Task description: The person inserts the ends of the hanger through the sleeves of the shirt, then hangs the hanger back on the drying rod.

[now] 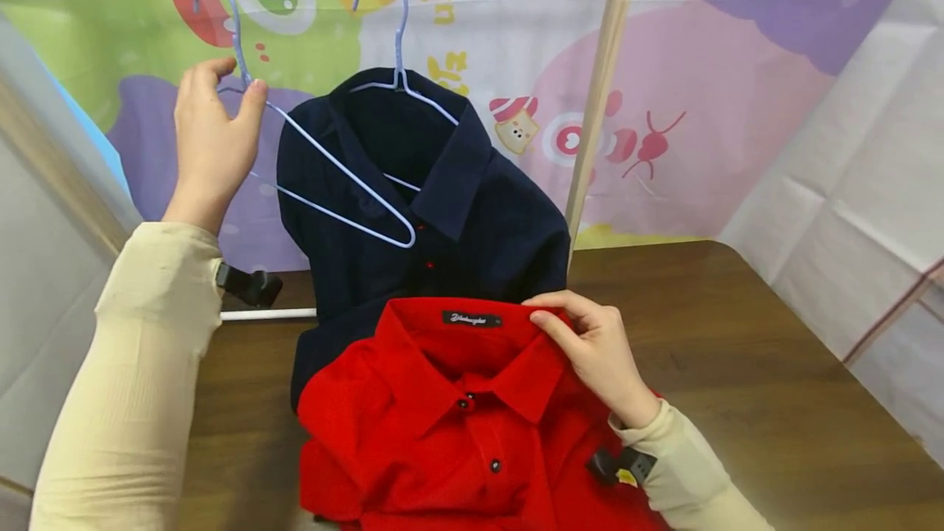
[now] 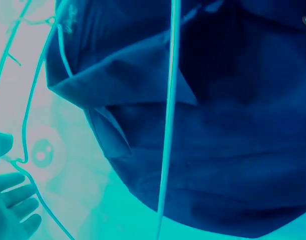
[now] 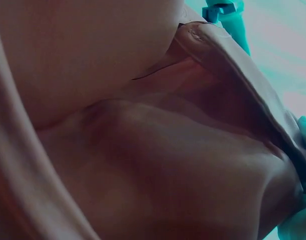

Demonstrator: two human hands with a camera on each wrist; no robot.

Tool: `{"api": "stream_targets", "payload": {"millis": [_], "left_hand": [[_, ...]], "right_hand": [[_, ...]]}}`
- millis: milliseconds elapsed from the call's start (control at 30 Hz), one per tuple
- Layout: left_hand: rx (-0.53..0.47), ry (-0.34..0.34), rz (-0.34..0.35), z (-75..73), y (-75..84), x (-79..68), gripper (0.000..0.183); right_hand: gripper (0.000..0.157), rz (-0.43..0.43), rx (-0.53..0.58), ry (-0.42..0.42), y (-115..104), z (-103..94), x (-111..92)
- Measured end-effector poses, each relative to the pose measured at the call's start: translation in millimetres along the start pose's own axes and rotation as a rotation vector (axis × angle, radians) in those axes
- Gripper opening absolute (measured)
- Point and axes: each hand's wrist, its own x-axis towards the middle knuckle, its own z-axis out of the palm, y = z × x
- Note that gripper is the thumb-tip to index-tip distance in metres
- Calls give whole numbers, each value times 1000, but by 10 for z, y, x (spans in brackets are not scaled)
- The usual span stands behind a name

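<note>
Red shirt under right hand, collar pinched; left hand, fingers parted, around blue hanger.

red shirt cut off below, label illegible

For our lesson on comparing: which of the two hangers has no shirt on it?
The hanger held by the left hand: its wire frame is bare, while the other hanger carries the navy shirt.
</note>
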Motion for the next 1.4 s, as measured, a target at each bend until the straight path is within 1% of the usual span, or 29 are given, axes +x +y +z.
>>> {"api": "stream_targets", "payload": {"millis": [167, 400, 467, 533, 667, 833, 1000, 1100, 1200, 1267, 1400], "left_hand": [[37, 16, -5, 36, 33, 73, 40], [80, 53, -29, 29, 76, 127, 34], [79, 68, -34, 29, 87, 142, 32], [57, 85, -35, 29, 111, 164, 29], [-20, 111, -46, 12, 182, 183, 22], [-102, 124, -32, -53, 286, 194, 17], [-266, 104, -54, -169, 385, 205, 6], [-381, 102, -49, -209, 449, 200, 10], [-468, 118, -44, -241, 517, 161, 14], [-505, 132, -38, -263, 559, 117, 14], [-555, 124, -20, -299, 624, 21, 10]], "right_hand": [[15, 0, -5, -1, 0, -7, 0], [15, 9, 22, -9, -6, -1, 1], [15, 12, 22, -11, -3, 3, -2], [15, 12, 20, -10, -1, 2, -3], [14, 8, 11, -9, 4, -1, -3], [14, 9, 3, -9, 7, -3, -4], [14, 9, 4, -11, 9, 1, -7], [14, 10, -2, -10, 15, 5, -9], [15, 10, 0, -12, 18, 6, -11], [15, 9, 2, -15, 13, 8, -10], [15, 4, -4, -13, 12, 8, -4]]}}
